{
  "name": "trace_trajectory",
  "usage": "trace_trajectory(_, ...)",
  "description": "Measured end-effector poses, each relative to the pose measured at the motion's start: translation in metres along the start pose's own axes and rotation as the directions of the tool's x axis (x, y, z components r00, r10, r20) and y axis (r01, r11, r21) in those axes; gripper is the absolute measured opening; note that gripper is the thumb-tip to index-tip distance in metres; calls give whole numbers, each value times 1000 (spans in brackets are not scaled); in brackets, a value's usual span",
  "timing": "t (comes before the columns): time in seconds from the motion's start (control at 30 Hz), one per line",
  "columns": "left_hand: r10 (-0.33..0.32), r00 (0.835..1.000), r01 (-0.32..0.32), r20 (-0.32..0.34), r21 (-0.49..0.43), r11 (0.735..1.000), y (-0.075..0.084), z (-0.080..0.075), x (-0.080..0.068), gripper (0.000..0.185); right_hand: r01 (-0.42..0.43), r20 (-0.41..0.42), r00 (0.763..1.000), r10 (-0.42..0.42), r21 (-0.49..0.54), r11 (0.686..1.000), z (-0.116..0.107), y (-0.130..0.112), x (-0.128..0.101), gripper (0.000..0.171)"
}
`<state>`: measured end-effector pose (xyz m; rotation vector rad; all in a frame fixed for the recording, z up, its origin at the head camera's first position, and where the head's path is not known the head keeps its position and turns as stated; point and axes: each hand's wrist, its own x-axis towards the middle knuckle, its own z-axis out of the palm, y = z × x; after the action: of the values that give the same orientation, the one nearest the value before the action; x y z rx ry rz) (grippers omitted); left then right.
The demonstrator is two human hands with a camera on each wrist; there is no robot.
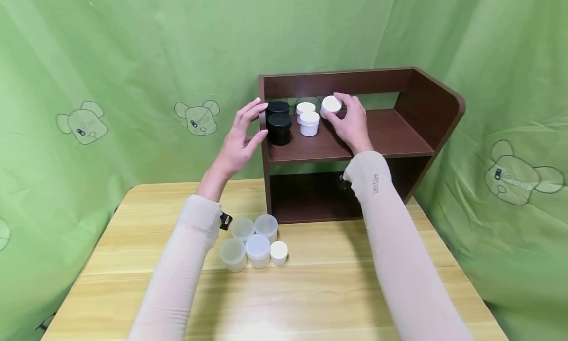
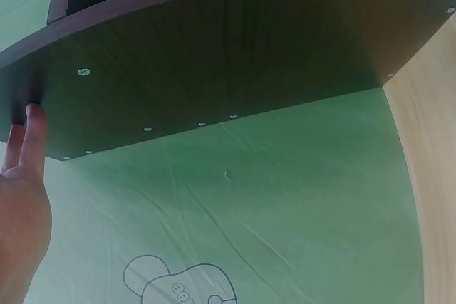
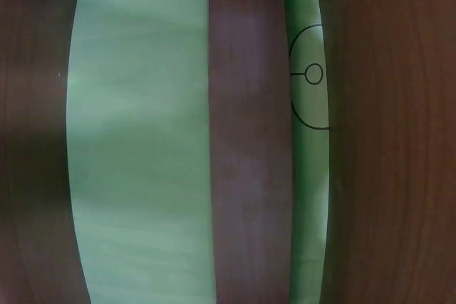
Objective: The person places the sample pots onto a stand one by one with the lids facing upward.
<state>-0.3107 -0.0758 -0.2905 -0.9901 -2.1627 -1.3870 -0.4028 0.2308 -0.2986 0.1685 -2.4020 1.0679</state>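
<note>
At the upper shelf (image 1: 395, 134) of the brown rack (image 1: 430, 112), the right hand (image 1: 352, 125) pinches a white jar (image 1: 330, 107) between thumb and fingers, beside white jars (image 1: 309, 124) and black jars (image 1: 279, 130) seemingly grouped by colour; whether it touches the shelf is unclear. The left hand (image 1: 236, 145), fingers spread and holding nothing, touches the rack's side, perhaps steadying it.

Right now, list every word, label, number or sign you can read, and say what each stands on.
"LetsSlim": on the right sleeve.
Too small and blurred to read: the marks inside the cartoon heads on the green curtain.
No readable text: the white jars, black jars, translucent containers and brown shelf.
</note>
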Motion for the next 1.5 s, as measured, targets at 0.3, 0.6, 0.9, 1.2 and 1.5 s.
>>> trace_trajectory(0.3, -22, 1000, 22, -8, 4, 1000, -1, -5, -6, 51, -11, 67, 998, 13, -24, 1000, 9, -1, 1, 60)
trace_trajectory(0.6, -22, 1000, 22, -6, 0, 1000, -1, -5, -6, 51, -16, 138, 990, 32, -111, 994, 13, -3, 2, 59)
trace_trajectory(0.9, -5, 1000, 5, 0, 12, 1000, -4, -6, -5, 51, -31, 169, 984, 59, -165, 986, 15, -4, 2, 58)
trace_trajectory(1.2, -5, 1000, 5, -3, 9, 1000, 0, -7, -5, 51, -23, 182, 982, 54, -172, 985, 14, -6, 2, 59)
trace_trajectory(1.5, -5, 1000, 5, -6, 12, 1000, 4, -8, -6, 51, -22, 184, 981, 55, -174, 985, 14, -5, 4, 59)
